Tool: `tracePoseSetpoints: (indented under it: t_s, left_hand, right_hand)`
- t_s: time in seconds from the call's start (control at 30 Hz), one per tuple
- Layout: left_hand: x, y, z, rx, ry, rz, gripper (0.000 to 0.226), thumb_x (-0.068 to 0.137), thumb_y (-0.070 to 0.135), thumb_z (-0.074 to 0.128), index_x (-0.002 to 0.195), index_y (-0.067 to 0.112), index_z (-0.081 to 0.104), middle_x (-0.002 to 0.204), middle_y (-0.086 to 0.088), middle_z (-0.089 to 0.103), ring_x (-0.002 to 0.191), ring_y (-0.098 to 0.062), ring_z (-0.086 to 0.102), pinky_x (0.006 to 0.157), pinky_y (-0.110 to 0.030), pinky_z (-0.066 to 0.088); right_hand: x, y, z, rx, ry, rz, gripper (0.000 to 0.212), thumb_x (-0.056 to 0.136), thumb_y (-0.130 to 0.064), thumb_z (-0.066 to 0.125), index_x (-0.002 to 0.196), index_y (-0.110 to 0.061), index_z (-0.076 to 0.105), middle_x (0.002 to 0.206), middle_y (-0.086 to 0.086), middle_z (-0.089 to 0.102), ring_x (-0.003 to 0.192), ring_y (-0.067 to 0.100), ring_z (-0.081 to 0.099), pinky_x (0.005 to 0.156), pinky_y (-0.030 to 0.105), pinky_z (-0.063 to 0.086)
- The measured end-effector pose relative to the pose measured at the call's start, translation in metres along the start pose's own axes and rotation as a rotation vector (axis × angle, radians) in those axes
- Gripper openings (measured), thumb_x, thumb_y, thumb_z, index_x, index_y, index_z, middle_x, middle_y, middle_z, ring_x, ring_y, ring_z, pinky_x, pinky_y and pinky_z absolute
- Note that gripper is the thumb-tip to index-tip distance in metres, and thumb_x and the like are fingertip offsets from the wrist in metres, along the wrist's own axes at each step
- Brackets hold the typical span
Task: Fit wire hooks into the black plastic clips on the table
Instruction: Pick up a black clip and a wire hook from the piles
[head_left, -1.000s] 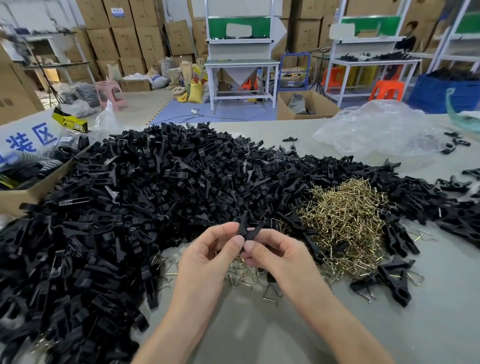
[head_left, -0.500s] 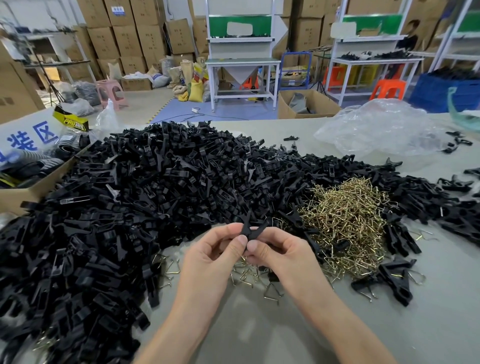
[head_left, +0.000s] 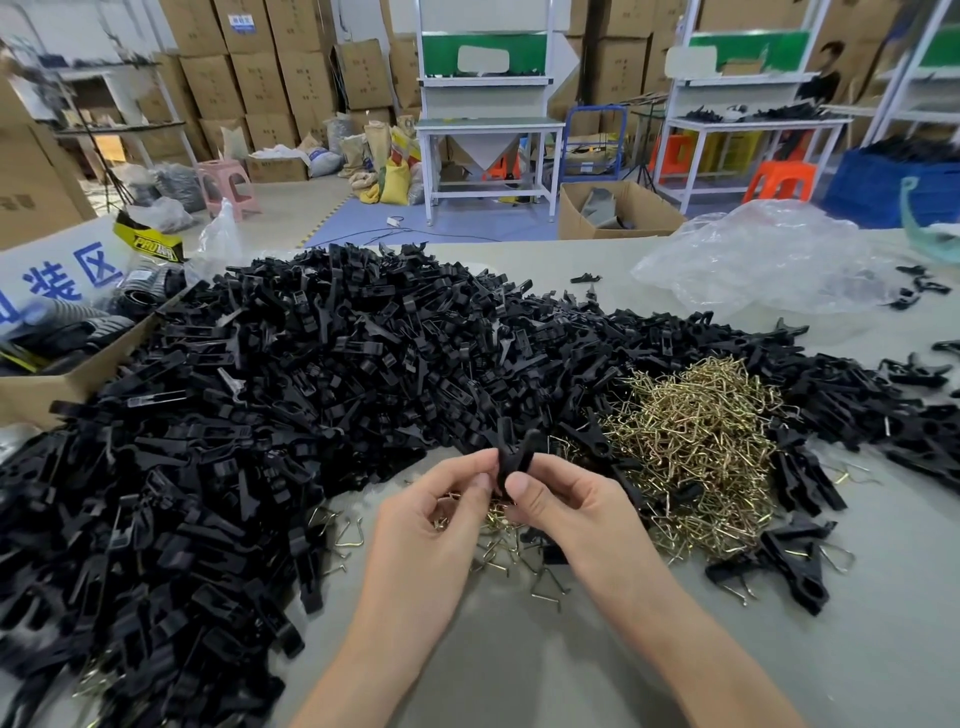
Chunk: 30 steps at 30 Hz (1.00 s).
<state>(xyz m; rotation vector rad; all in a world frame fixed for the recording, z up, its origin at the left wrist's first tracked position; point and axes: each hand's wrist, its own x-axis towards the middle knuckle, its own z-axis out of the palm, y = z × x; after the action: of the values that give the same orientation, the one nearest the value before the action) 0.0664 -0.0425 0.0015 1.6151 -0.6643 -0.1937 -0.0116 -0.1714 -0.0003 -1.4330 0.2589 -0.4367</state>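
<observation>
Far left: open brown cardboard box (head_left: 67, 384) at the table edge, dark parts inside, touching the heap of loose black plastic clips (head_left: 311, 395). The heap covers the left and middle of the pale grey table (head_left: 519, 675) and runs on to the right behind the hands.

Left forearm enters bottom centre, angled up and right. Left hand (head_left: 434, 527): back of hand up, fingers curled, thumb and forefinger tips pinching the left side of one black V-shaped plastic clip (head_left: 511, 457). The clip is off the table, held upright between both hands just in front of the heap's near edge, two prongs up and splayed.

Right forearm enters bottom right, angled up and left. Right hand (head_left: 571, 513): thumb pad flat on the clip's near face, forefinger curled behind it, other fingers curled below. Both hands pinch the same clip, thumb tips nearly touching. Can't tell if a hook sits in the clip, since the fingers cover its lower part.

Under the hands: scattered loose wire hooks (head_left: 501, 522) on the table. Just right of the right hand: pile of brass-coloured bent wire hooks (head_left: 696, 452), black clips around it. Further right, near side: a few black clips with hooks fitted (head_left: 795, 571), wire ends sticking out. Back right: crumpled clear plastic bag (head_left: 769, 260), well apart from the hands.
</observation>
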Motion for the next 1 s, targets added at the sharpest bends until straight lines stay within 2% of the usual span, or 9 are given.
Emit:
tracePoseSetpoints:
  t_s: [0.07, 0.17, 0.33, 0.47, 0.6, 0.7, 0.8, 0.9, 1.0]
  left_hand:
    - [0.0, -0.002, -0.004, 0.194, -0.006, 0.107, 0.033, 0.097, 0.014, 0.059, 0.109, 0.042, 0.072, 0.101, 0.026, 0.071, 0.099, -0.004, 0.066, 0.08, -0.018, 0.053]
    - [0.001, -0.006, -0.011, 0.559, -0.032, 0.309, 0.028, 0.096, 0.021, 0.058, 0.117, 0.037, 0.067, 0.1, 0.03, 0.064, 0.107, 0.003, 0.055, 0.089, -0.019, 0.046]
    - [0.002, -0.023, -0.016, 0.914, -0.242, 0.322, 0.039, 0.096, 0.052, 0.043, 0.124, 0.035, 0.063, 0.115, 0.021, 0.056, 0.117, -0.006, 0.044, 0.1, -0.025, 0.029]
    - [0.004, -0.028, -0.012, 0.942, -0.194, 0.358, 0.015, 0.091, 0.041, 0.066, 0.103, 0.036, 0.071, 0.101, 0.018, 0.059, 0.103, -0.012, 0.056, 0.091, -0.027, 0.033]
    - [0.004, -0.023, -0.008, 0.92, -0.128, 0.393, 0.004, 0.091, 0.035, 0.064, 0.091, 0.033, 0.068, 0.092, 0.02, 0.06, 0.093, -0.01, 0.059, 0.088, -0.025, 0.035]
    - [0.002, -0.013, -0.008, 0.738, -0.073, 0.306, 0.006, 0.095, 0.036, 0.055, 0.091, 0.037, 0.06, 0.091, 0.023, 0.061, 0.092, -0.001, 0.056, 0.086, -0.02, 0.037]
    - [0.001, -0.005, -0.004, 0.245, 0.004, 0.071, 0.011, 0.095, 0.032, 0.06, 0.085, 0.035, 0.065, 0.084, 0.014, 0.068, 0.081, -0.001, 0.062, 0.07, -0.01, 0.044]
    - [0.004, -0.002, -0.003, -0.036, 0.021, -0.077, 0.011, 0.095, 0.029, 0.063, 0.086, 0.029, 0.069, 0.08, -0.002, 0.069, 0.071, -0.006, 0.061, 0.065, -0.015, 0.049]
    - [0.006, -0.004, -0.003, -0.232, 0.017, -0.176, 0.011, 0.091, 0.033, 0.065, 0.088, 0.025, 0.073, 0.079, -0.004, 0.07, 0.071, -0.011, 0.062, 0.061, -0.017, 0.052]
  right_hand:
    - [0.0, -0.001, -0.001, 0.009, 0.02, -0.024, 0.03, 0.086, -0.026, 0.07, 0.114, -0.016, 0.073, 0.107, -0.002, 0.077, 0.104, 0.011, 0.071, 0.088, 0.02, 0.054]
    - [0.002, -0.004, -0.004, 0.095, 0.113, -0.044, 0.028, 0.078, -0.03, 0.077, 0.104, -0.018, 0.075, 0.103, 0.006, 0.077, 0.096, 0.015, 0.073, 0.082, 0.021, 0.057]
    - [0.007, -0.007, -0.015, 0.271, 0.243, -0.045, 0.031, 0.067, -0.031, 0.081, 0.098, -0.026, 0.079, 0.093, 0.007, 0.074, 0.081, 0.012, 0.069, 0.075, 0.02, 0.056]
    - [0.009, -0.006, -0.017, 0.234, 0.304, -0.038, 0.025, 0.074, -0.026, 0.078, 0.099, -0.029, 0.079, 0.088, 0.001, 0.073, 0.079, 0.01, 0.068, 0.073, 0.019, 0.056]
    - [0.008, -0.006, -0.014, 0.145, 0.282, -0.046, 0.024, 0.076, -0.03, 0.076, 0.1, -0.033, 0.078, 0.089, 0.0, 0.075, 0.079, 0.009, 0.068, 0.075, 0.02, 0.056]
    - [0.006, -0.008, -0.014, 0.149, 0.273, -0.04, 0.03, 0.073, -0.037, 0.078, 0.102, -0.033, 0.077, 0.095, 0.003, 0.076, 0.083, 0.011, 0.07, 0.076, 0.021, 0.056]
    - [0.005, -0.009, -0.013, 0.266, 0.191, 0.008, 0.038, 0.067, -0.038, 0.083, 0.103, -0.028, 0.078, 0.102, 0.007, 0.077, 0.093, 0.017, 0.073, 0.078, 0.022, 0.057]
    - [0.005, -0.008, -0.009, 0.319, 0.064, 0.065, 0.035, 0.072, -0.033, 0.088, 0.104, -0.023, 0.079, 0.112, 0.009, 0.076, 0.107, 0.021, 0.072, 0.082, 0.023, 0.057]
    - [0.004, -0.006, -0.009, 0.239, 0.034, 0.043, 0.036, 0.073, -0.042, 0.082, 0.107, -0.029, 0.077, 0.116, 0.003, 0.075, 0.114, 0.017, 0.069, 0.086, 0.022, 0.056]
